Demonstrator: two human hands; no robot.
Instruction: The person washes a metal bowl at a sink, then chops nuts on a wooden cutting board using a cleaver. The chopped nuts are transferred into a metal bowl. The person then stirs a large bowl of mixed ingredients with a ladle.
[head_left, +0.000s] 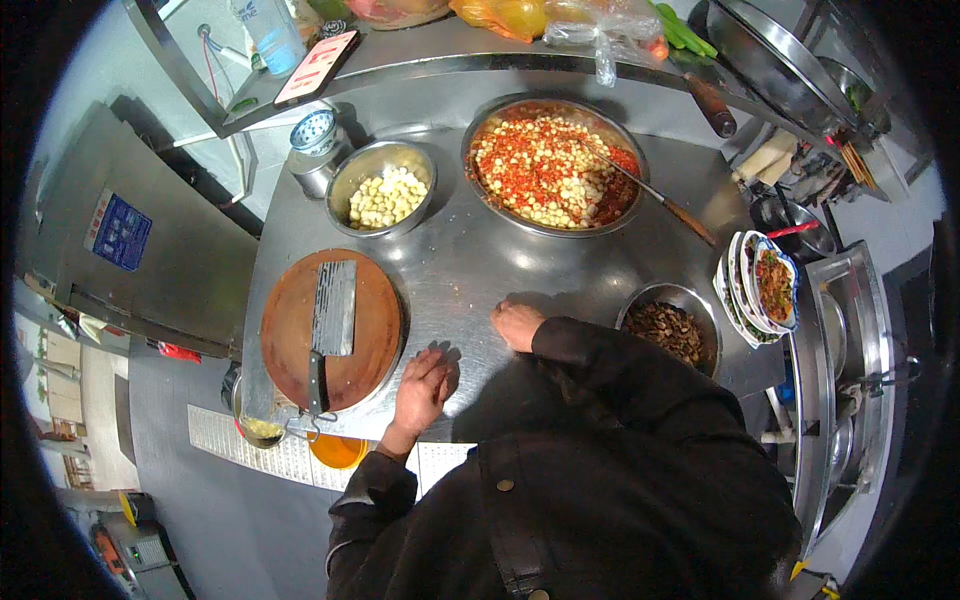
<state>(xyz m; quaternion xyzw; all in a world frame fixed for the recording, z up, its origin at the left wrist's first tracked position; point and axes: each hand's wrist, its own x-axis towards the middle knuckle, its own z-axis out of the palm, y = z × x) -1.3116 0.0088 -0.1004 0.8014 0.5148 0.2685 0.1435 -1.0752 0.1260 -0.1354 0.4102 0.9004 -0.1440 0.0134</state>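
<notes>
My left hand (422, 390) rests on the steel table (465, 277) near its front edge, fingers slightly bent and holding nothing. Just left of it is a round wooden chopping board (289, 330), with a cleaver (334, 307) lying flat on it, its black handle towards me. My right hand (517, 326) lies curled on the table with nothing visible in it. Beyond it stands a wide steel basin (474, 187) of chopped red chilli (514, 161) and pale garlic pieces. A wooden-handled utensil (686, 217) leans out over the basin's right rim.
A steel bowl (336, 202) holds peeled garlic cloves (386, 196). Beside my right sleeve, another bowl (712, 322) contains brown chopped food (667, 330). Filled plates (739, 292) are stacked at the right edge. A phone (319, 67) and plastic bags (502, 16) occupy the shelf above.
</notes>
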